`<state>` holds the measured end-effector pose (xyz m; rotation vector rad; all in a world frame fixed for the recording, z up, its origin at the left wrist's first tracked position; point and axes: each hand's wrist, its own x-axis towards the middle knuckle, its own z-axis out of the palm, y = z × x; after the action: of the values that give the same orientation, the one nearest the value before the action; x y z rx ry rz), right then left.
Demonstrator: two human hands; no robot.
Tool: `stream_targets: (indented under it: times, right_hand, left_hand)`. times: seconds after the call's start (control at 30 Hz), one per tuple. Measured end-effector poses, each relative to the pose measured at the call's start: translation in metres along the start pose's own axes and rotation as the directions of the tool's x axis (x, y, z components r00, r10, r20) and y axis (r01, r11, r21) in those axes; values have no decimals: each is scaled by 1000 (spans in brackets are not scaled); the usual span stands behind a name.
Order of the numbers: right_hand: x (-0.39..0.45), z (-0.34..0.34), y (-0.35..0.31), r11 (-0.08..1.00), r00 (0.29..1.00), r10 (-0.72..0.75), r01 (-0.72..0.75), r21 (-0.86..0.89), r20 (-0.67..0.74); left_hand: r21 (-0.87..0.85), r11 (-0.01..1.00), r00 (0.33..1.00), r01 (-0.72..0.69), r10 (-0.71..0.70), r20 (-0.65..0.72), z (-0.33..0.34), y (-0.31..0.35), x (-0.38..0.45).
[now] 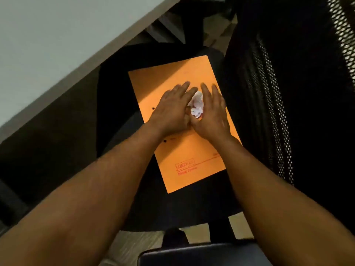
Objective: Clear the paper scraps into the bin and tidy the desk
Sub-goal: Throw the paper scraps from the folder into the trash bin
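An orange file folder [184,160] lies flat on the black seat of an office chair [119,77]. A small heap of white paper scraps [196,105] sits on the folder's upper half. My left hand [171,110] and my right hand [211,112] press in from either side of the heap, palms down, fingers stretched forward and cupped around it. The thumbs meet at the near side of the scraps. Part of the heap is hidden under my fingers.
The pale desk top [48,45] runs diagonally across the upper left, its edge above the chair. The chair's black mesh backrest [288,93] stands at the right. A dark object [201,254] lies at the bottom edge, over light flooring [130,244].
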<state>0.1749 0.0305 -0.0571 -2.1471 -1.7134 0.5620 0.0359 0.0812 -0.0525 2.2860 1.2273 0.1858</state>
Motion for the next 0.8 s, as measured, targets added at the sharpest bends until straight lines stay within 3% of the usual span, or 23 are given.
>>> stream_targets:
  times: [0.1, 0.17, 0.33, 0.47, 0.67, 0.73, 0.8]
  right_hand:
    - [7, 4, 10, 993, 994, -98, 101, -69, 45]
    - [3, 9, 12, 990, 994, -110, 109, -95, -5]
    - [-22, 23, 22, 990, 973, -87, 62, -123, -212]
    - [-38, 25, 28, 972, 956, -60, -9, -236, -287]
    - [-39, 23, 22, 988, 963, -95, 60, -144, -251]
    - [-37, 24, 9, 989, 953, -148, 141, -45, -263]
    - [-34, 27, -17, 970, 929, -224, 242, 25, -294]
  left_hand:
    - [-95, 995, 999, 10, -13, -34, 8, -4, 0]
    - [-84, 996, 998, 4, -9, -62, 12, -5, -3]
    - [161, 975, 988, -152, 155, -5, 17, -2, 3]
    - [203, 952, 969, -229, 242, -43, 21, 2, -2]
    - [164, 981, 968, -103, 137, -211, 18, -1, -37]
    - [75, 997, 957, -7, 28, -287, 11, -4, -50]
    - [-28, 993, 904, 115, -116, -411, 1, -12, -65]
